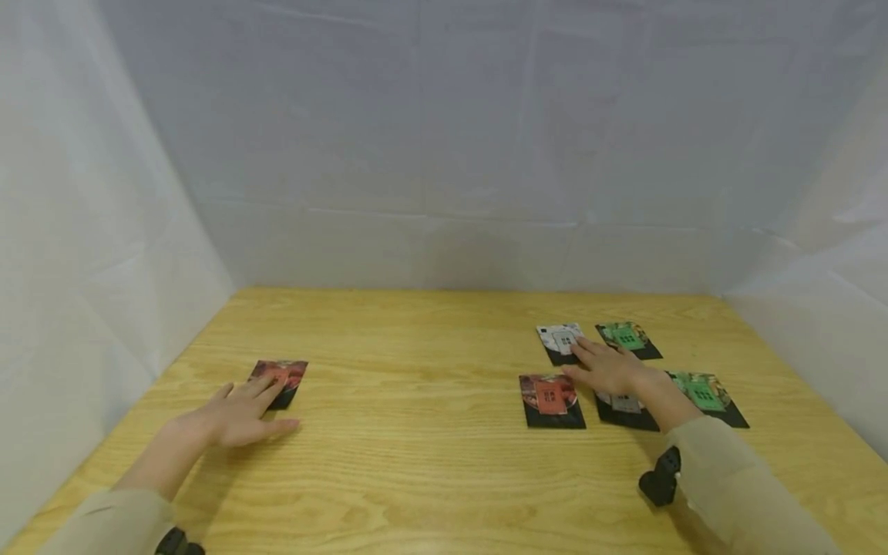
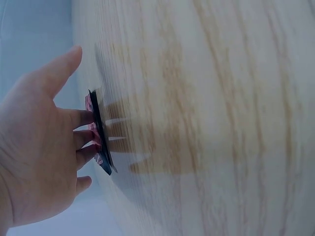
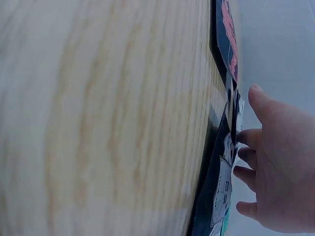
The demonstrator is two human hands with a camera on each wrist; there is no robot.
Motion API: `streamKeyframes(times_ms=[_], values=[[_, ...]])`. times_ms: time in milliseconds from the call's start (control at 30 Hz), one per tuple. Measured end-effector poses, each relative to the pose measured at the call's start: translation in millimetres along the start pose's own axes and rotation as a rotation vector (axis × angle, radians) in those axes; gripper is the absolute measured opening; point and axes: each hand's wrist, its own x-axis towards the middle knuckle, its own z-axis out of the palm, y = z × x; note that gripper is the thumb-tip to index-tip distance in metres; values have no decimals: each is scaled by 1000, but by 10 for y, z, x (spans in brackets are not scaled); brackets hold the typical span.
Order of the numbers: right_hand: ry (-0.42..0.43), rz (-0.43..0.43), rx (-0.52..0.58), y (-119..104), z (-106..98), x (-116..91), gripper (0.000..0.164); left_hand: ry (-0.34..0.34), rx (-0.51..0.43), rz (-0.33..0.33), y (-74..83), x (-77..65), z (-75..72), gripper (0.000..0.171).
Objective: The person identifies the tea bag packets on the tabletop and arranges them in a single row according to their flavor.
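1. The left hand has its fingers extended and spread over the left red sachet, which lies well apart to the left of the right red sachet. Nothing is gripped; whether the fingertips press or only skim it, I cannot tell.
2. The right hand, fingers loosely extended and holding nothing, hangs behind and right of the right red sachet. Its fingertips are at the back grey sachet, just behind that landmark; contact is unclear. The front grey sachet, directly right of the landmark, is partly covered by the hand.
3. For good handling, light fingertip pressure near a sachet's middle should suit a flat slide; a lift would probably need a nail under one edge. The wrist should stay high enough not to brush the front green sachet, farther right of the landmark.
4. The sachets look thin and roughly square, with printed fronts and black lower bands; they seem to be flexible film. The wooden table beneath the landmark shows streaky grain.
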Motion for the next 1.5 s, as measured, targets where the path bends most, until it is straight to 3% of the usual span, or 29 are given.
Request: streamKeyframes(times_ms=[400, 700, 1000, 1500], values=[[9, -2, 6, 61, 60, -33, 72, 1, 2, 5, -18, 10, 14, 90], [52, -64, -18, 27, 57, -218, 72, -6, -11, 10, -38, -5, 16, 90], [95, -222, 5, -37, 102, -435, 71, -20, -14, 14, -36, -23, -5, 88], [63, -418, -103, -117, 215, -564, 63, -45, -37, 13, -64, -16, 9, 88]])
